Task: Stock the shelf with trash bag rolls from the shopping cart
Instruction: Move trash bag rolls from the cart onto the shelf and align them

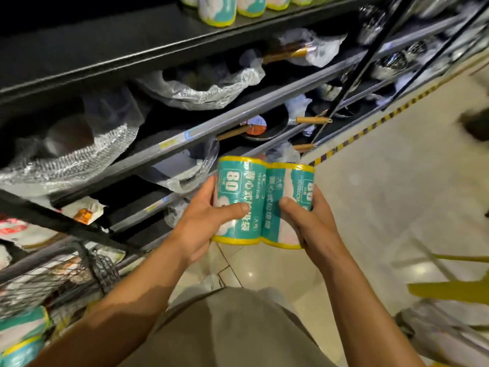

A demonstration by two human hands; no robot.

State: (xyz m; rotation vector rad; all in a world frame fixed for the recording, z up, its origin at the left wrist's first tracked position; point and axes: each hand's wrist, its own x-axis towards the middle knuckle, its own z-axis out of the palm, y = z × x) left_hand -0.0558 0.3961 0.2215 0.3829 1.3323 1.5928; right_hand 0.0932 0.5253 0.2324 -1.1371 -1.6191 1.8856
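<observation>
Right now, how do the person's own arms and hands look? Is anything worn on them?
Both forearms are bare up to the frame's edge: no sleeves show. The left hand and the right hand have no gloves, and I see no rings, watch or wristband. The nails look short and plain.

Trash bag rolls (264, 202) – glossy printed plastic film wrap. Shelf (105, 49) boards matt black, front rails smooth grey metal; pans (262, 125) dark with wooden handles, others under crinkly clear plastic. Floor (383, 194) glossy tile; cart (53, 276) black wire mesh.

Plastic-wrapped pans (201, 86) and a wooden-handled frying pan (260, 127) lie beside steel bowls (391, 63).
</observation>
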